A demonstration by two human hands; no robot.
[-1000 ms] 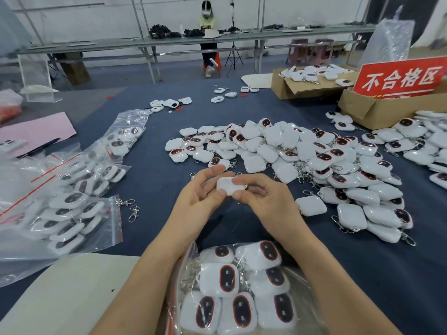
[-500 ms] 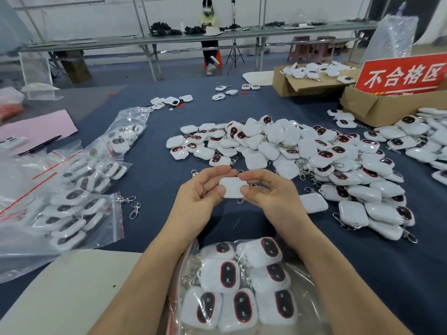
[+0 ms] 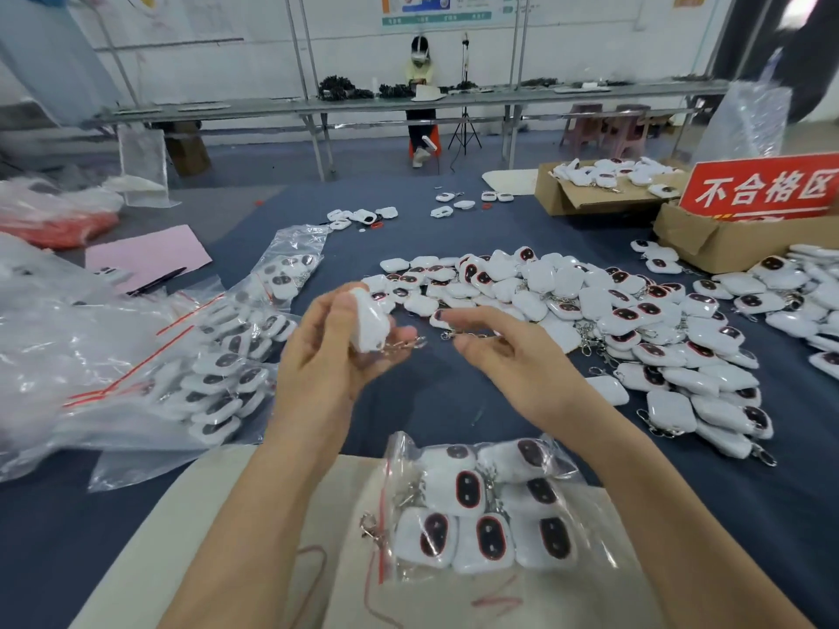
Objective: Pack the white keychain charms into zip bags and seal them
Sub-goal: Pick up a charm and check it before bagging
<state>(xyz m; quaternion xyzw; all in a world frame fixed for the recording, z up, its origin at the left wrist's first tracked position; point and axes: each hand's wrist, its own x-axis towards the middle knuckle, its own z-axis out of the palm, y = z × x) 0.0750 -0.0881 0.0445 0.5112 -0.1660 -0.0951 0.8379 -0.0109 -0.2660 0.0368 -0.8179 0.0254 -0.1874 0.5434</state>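
Observation:
My left hand (image 3: 333, 351) grips a white keychain charm (image 3: 370, 322), tilted upright above the blue table, its metal clasp (image 3: 406, 345) sticking out to the right. My right hand (image 3: 504, 356) hovers just right of it with fingers stretched out and nothing visibly in them. Below my hands lies a clear zip bag (image 3: 481, 506) with a red seal strip, holding several charms with dark oval faces. A big heap of loose white charms (image 3: 590, 311) spreads across the table beyond and to the right.
Filled zip bags (image 3: 218, 370) pile up at the left. Two cardboard boxes (image 3: 585, 197) with charms and a red sign (image 3: 767, 188) stand at the back right. A pink sheet (image 3: 150, 254) lies at the left. A seated person (image 3: 420, 97) is far behind.
Both hands held the charm flat between them before. Now my right hand has let go and moved right, while my left hand has lifted and turned the charm on edge.

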